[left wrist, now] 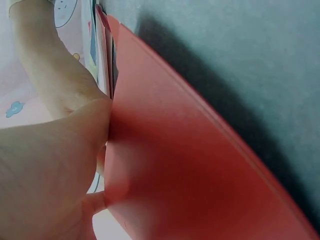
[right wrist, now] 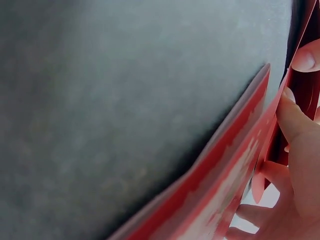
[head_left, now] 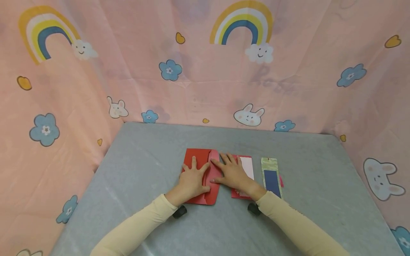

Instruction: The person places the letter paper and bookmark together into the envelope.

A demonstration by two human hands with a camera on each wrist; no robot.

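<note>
A red envelope (head_left: 198, 153) lies on the table, its lighter flap (head_left: 214, 172) folded out to the right. My left hand (head_left: 191, 180) is spread over the envelope's body, with the thumb reaching toward the flap's crease. The right hand (head_left: 234, 174) touches the flap with its thumb and forefinger, while its other fingers extend over a red card (head_left: 235, 193) with a pale panel. Close up in the right wrist view, the right thumb (right wrist: 290, 107) lies at the flap's edge, near the left thumb (right wrist: 306, 59). Red paper (left wrist: 170, 150) fills much of the left wrist view.
Right of the card lies a narrow green strip with a dark blue panel (head_left: 272, 182), a bit of pink showing behind it. All this is on a grey cloth-covered table (head_left: 153, 149). A pink patterned curtain (head_left: 198, 96) surrounds its back and sides.
</note>
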